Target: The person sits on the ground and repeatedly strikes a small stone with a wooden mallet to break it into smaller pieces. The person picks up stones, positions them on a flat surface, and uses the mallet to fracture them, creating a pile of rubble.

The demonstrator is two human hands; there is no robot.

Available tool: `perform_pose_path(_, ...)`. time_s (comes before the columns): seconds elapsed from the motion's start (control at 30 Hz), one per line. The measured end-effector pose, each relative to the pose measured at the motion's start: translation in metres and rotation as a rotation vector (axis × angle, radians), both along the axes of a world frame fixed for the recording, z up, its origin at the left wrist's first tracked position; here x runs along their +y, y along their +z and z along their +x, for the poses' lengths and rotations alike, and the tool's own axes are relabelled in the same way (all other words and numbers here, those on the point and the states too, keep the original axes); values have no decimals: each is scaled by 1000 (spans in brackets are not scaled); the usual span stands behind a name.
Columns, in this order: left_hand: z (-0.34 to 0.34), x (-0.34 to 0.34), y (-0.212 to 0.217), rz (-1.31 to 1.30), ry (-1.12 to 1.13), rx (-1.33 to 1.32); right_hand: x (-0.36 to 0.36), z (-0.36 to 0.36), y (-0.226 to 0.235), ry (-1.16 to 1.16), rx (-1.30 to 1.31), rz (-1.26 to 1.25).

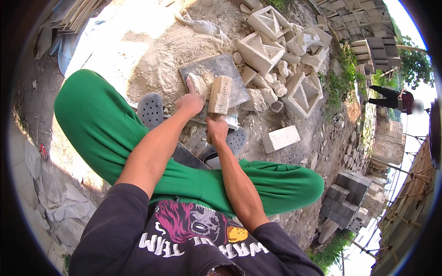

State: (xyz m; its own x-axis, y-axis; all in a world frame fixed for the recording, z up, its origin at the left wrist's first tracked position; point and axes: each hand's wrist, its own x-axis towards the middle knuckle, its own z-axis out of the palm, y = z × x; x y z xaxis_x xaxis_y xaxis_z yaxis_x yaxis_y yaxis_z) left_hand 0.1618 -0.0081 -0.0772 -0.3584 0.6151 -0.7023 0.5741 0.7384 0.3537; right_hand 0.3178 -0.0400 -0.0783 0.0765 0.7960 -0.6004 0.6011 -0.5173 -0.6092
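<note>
I sit low, my green-trousered knees spread apart. My left hand (189,102) holds a pale stone chunk (198,85) down on a dark flat slab (216,73) lying on the sandy ground. My right hand (216,130) grips the handle of a wooden mallet (219,95), whose blocky head rests just right of the chunk, over the slab. My feet in grey perforated clogs (150,109) sit on either side of the slab's near edge.
A heap of broken pale rubble and hollow square concrete moulds (260,50) lies beyond the slab. A single pale brick (281,138) lies to the right. Grey blocks (350,184) are stacked lower right. A person bends over far right (391,98).
</note>
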Motion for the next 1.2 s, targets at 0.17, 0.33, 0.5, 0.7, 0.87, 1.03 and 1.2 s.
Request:
perform_pose_path(0.17,4,-9,-5,54,16,17,10,-12,-10,88,-123,112)
perform_pose_path(0.33,1,-8,1,47,-26,16,39,-13,-33,88,-140,133)
perform_pose_path(0.5,-7,-11,1,38,-46,24,67,-21,-7,161,-85,44)
perform_pose_path(0.7,-6,-16,3,55,-12,-5,66,-22,34,-40,125,54)
perform_pose_path(0.87,-6,-13,7,65,9,-42,44,-20,19,132,89,171)
perform_pose_path(1.03,-6,-9,7,20,-30,-16,54,3,-16,290,-163,160)
perform_pose_path(1.2,-7,-10,5,38,-1,-46,57,-13,33,7,126,174)
